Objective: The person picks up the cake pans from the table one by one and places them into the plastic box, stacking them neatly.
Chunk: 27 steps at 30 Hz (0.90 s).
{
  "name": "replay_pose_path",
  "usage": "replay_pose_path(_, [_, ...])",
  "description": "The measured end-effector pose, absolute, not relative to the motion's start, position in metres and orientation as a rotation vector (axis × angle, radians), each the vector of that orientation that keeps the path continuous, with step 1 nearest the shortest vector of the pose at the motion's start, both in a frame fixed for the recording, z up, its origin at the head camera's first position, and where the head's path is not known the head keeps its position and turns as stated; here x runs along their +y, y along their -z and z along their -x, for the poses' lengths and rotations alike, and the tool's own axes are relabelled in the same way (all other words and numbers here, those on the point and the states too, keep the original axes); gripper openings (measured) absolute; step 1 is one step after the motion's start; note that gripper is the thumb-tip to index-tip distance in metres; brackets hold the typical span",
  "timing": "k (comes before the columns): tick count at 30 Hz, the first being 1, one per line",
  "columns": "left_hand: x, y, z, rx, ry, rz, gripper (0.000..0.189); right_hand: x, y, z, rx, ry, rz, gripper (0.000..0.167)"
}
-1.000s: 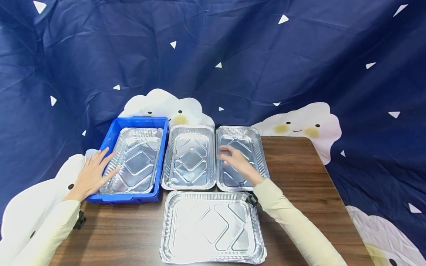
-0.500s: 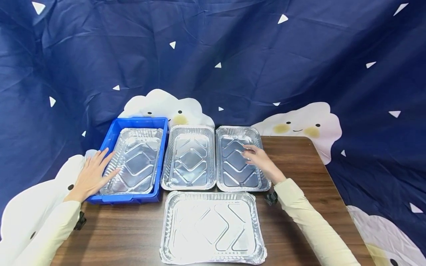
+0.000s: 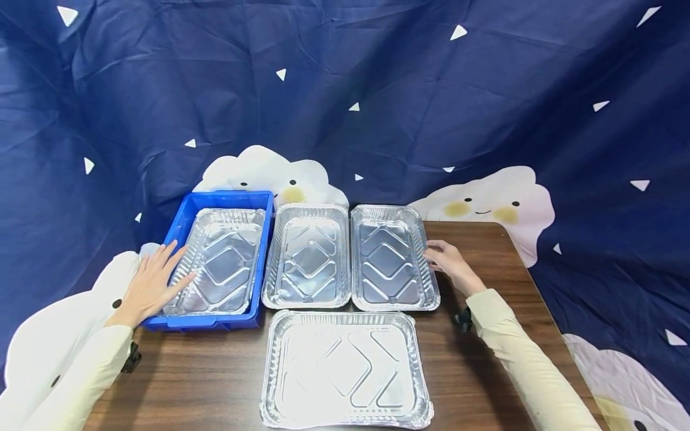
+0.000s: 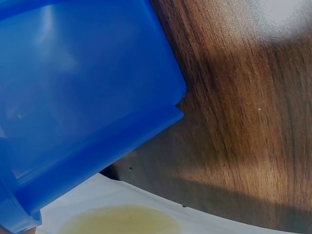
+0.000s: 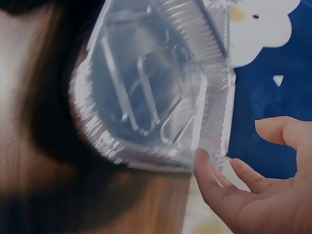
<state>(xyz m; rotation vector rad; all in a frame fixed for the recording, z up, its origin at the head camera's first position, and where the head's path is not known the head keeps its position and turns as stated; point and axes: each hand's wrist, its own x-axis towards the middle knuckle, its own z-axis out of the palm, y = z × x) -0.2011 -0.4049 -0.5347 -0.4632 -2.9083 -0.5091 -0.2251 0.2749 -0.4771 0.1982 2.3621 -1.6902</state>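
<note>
Both sleeves [image 3: 517,353] are long and pale cream, a small black device [image 3: 463,320] beside each.

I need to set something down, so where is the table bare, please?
Bare table shows right of the rightmost foil tray, around the right hand and sleeve, and in front of the blue bin, between the left sleeve and the nearest tray. The back is crowded: bin, middle tray and rightmost tray sit side by side.

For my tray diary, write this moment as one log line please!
left hand: at blue bin; right hand: empty, at back-right foil tray; inner foil tray: in blue bin
</note>
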Motion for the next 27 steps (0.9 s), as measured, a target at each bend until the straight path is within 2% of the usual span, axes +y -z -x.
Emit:
replay_pose_path(8, [-0.404, 0.532, 0.2, -2.911, 0.506, 0.47, 0.078, 0.297, 0.494, 0.225, 2.352, 1.728, -0.273, 0.054])
replay_pose_path(15, [-0.404, 0.533, 0.199, -2.902, 0.498, 0.473, 0.078, 0.306, 0.506, 0.224, 2.339, 1.681, -0.345, 0.057])
replay_pose_path(27, [-0.404, 0.534, 0.2, -2.899, 0.506, 0.455, 0.077, 0.309, 0.526, 0.234, 2.252, 1.749, -0.32, 0.058])
